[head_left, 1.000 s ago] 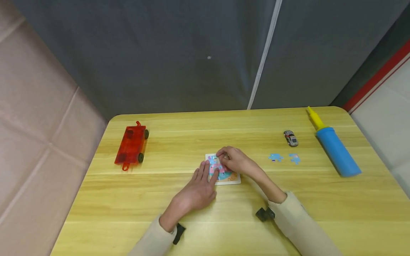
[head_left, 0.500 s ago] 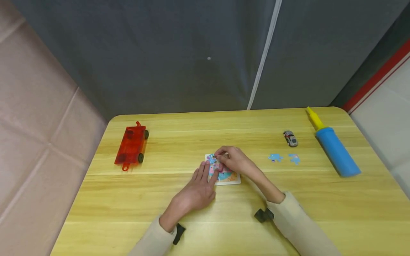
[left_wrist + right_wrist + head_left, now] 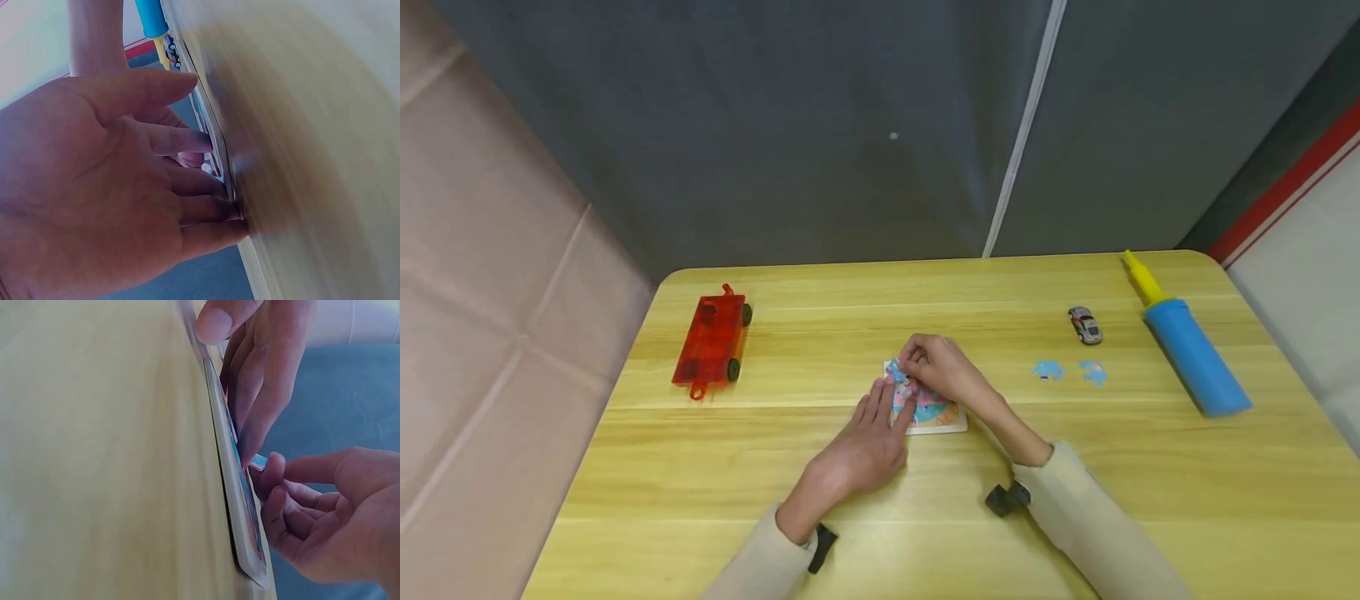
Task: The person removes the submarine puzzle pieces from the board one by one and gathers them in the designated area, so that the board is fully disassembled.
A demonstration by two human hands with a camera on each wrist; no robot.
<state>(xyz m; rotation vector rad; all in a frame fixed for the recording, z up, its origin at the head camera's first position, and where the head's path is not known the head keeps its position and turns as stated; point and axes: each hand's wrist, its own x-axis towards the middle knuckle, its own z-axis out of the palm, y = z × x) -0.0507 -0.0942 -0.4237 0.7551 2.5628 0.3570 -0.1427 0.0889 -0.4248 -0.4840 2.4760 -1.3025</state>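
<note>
Right hand [image 3: 945,367] just nudged left, fingers pinching a small light-blue puzzle piece [image 3: 257,462], so that's nearer the far-left corner of the white-edged cartoon puzzle board [image 3: 943,430]; left hand [image 3: 867,442], fingers straight, rests on it.

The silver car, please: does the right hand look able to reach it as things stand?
Probably yes: nothing stands between the right hand and the car, though the hand pinches a puzzle piece.

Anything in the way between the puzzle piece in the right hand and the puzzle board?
Nothing visible stands between the puzzle piece in the right hand and the puzzle board. The left hand rests its fingertips on the board close by; I can't tell whether they cover the slot.
</note>
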